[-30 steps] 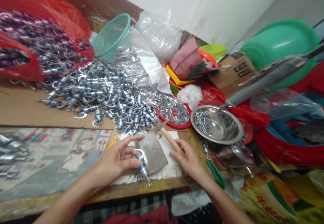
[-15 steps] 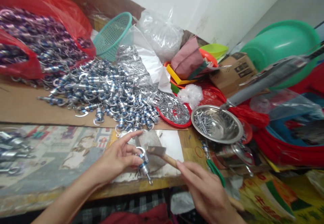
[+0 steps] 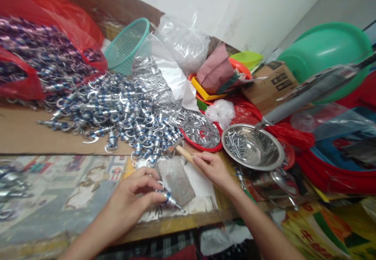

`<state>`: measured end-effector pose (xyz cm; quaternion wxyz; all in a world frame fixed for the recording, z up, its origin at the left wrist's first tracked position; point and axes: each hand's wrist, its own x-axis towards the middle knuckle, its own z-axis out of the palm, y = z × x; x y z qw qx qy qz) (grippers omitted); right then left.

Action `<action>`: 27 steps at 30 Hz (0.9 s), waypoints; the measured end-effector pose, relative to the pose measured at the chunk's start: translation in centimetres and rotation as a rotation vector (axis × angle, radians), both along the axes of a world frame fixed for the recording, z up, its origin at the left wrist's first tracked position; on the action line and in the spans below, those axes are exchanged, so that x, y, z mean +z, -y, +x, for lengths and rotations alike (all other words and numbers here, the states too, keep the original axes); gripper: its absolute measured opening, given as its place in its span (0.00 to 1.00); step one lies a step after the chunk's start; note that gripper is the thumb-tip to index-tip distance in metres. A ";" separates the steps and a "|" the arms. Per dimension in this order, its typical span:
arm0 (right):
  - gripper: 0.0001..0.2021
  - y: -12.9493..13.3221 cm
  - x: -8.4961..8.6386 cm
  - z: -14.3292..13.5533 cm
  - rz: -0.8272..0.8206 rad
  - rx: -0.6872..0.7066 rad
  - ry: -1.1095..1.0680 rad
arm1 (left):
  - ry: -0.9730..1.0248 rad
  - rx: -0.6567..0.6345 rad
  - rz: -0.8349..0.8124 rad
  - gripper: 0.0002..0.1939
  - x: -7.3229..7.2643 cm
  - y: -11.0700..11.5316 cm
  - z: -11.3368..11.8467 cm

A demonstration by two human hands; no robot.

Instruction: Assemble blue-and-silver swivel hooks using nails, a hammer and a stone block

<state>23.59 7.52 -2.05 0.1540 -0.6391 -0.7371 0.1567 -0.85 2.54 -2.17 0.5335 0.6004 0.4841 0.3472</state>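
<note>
My left hand (image 3: 138, 193) pinches a small silver-and-blue metal fitting with a curved hook and a thin pin end (image 3: 170, 201), close over the front edge of a flat metal plate (image 3: 178, 179). The plate lies on a white sheet (image 3: 205, 191) on the bench. Fingers of my right hand (image 3: 213, 170) are wrapped round the wooden handle of a hammer (image 3: 185, 154). Its head is raised beyond the plate, near the edge of a heap of similar hooked fittings (image 3: 117, 107), apart from the piece in my left hand.
A red plate of small metal clips (image 3: 216, 147) and a steel bowl of pins (image 3: 276, 160) stand behind my right hand. A red bag of purple fittings (image 3: 96, 62) lies at the back left, beside a teal basket (image 3: 129, 42). More fittings (image 3: 13, 181) lie at left.
My right hand has lifted the hammer up and away from the fitting, uncovering the plate. In my left hand, the fitting now tilts more to the right.
</note>
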 end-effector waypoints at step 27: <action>0.04 6.6 1.6 -7.5 0.077 0.121 -0.848 | -0.004 0.182 0.271 0.12 0.4 0.5 0.8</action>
